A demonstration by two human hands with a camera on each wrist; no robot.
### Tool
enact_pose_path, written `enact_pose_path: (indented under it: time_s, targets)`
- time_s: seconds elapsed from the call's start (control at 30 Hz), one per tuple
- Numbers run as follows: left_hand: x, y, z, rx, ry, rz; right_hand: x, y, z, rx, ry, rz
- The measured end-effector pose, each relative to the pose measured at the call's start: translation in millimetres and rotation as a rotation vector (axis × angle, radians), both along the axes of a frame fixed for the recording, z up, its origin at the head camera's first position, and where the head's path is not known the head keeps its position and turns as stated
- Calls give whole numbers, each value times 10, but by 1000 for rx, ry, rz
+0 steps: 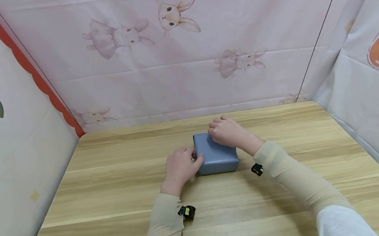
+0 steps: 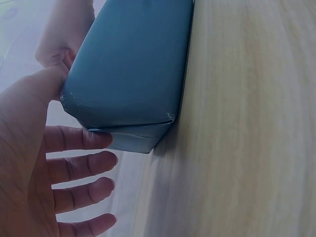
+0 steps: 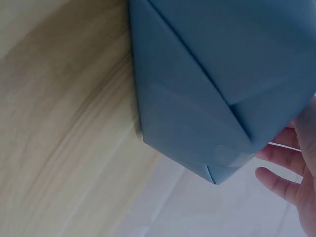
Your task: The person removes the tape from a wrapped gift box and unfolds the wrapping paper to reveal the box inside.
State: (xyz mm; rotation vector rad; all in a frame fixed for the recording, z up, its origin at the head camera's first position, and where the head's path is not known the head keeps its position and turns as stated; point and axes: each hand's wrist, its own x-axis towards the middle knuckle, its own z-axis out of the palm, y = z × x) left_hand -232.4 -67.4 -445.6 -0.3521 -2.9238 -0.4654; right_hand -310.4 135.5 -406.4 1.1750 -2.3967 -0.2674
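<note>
A small box wrapped in blue paper point(image 1: 215, 151) lies on the wooden table. At its left end, my left hand point(image 1: 181, 165) lays the thumb along the top edge. In the left wrist view its fingers point(image 2: 86, 165) are spread and nearly straight, with the index finger against the folded end flap point(image 2: 138, 138). My right hand point(image 1: 227, 131) is over the far right part of the top, fingers bent. Folded paper with a slanting seam covers the right end, and in the right wrist view the fingers point(image 3: 281, 155) show beside its upper edge. I cannot tell whether they pinch the paper.
The wooden table point(image 1: 97, 221) reaches to a pink cloth wall point(image 1: 169, 88) printed with rabbits at the back. White cloth walls with fruit prints stand at the left point(image 1: 13, 164) and right point(image 1: 377, 95). A small black wrist camera point(image 1: 187, 212) sits at my left cuff.
</note>
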Motion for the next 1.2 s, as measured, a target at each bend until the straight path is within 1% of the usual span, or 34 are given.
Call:
enact_pose_path:
  time_s: [0.17,0.47,0.7,0.93,1.2]
  targets:
    - [-1,-3,13,2,4,-6,-87,-5,-20,-6,7,-21]
    - [-10,12,19,8,-6,-8,-265,17,-58,-108,-80,-49]
    - [-9,14,19,18,-25,-3,-355,27,-83,-146,-138,-69]
    - [-13,12,21,26,-61,4,-390,34,-116,-168,-183,-105]
    - [-10,-1,37,39,-61,0,-361,61,-82,-229,-188,-81]
